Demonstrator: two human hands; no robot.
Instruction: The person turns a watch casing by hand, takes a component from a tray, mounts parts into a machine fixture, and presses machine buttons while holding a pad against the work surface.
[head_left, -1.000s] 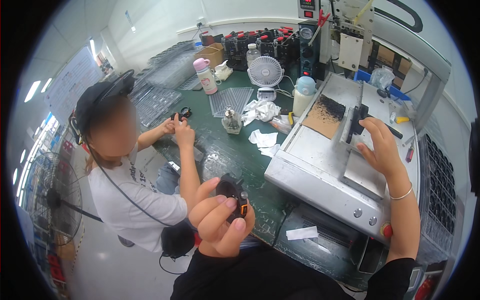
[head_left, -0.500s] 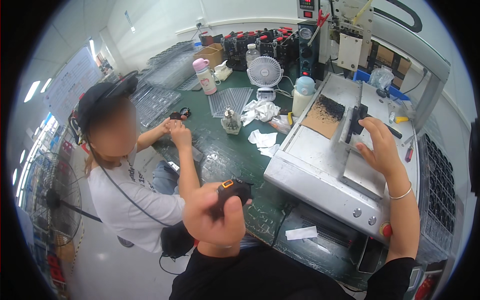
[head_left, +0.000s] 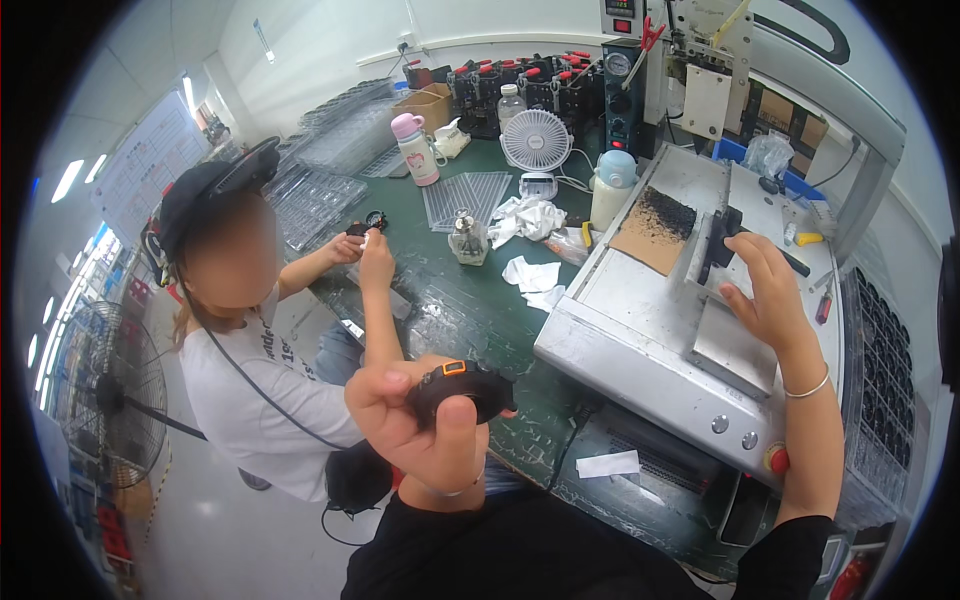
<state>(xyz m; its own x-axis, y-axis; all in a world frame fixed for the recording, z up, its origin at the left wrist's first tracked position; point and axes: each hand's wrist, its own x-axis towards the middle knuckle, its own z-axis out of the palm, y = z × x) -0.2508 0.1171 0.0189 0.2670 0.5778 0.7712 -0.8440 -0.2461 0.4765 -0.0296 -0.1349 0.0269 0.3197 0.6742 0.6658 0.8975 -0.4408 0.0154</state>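
My left hand [head_left: 405,410] is raised in front of my body, closed around a round black watch case [head_left: 475,396] with a small orange-framed part on its side. The thumb presses on the case from the near side. At the right, my right hand [head_left: 772,300] is over the press bed, thumb and fingers apart. Its fingertips are at the black fixture block [head_left: 716,245], which stands upright along a metal plate [head_left: 735,345]. Whether they press on the block I cannot tell.
A co-worker [head_left: 270,350] at the left handles a small dark part. The heat press [head_left: 640,375] carries a scorched cardboard piece [head_left: 655,230]. On the green table are a fan [head_left: 537,140], bottles, a glass jar [head_left: 468,240] and white cloths. Stacked black-part trays [head_left: 880,390] stand right.
My left hand has turned, and more of the watch case's round side shows now. My right hand stays at the fixture. The whole view has shifted slightly.
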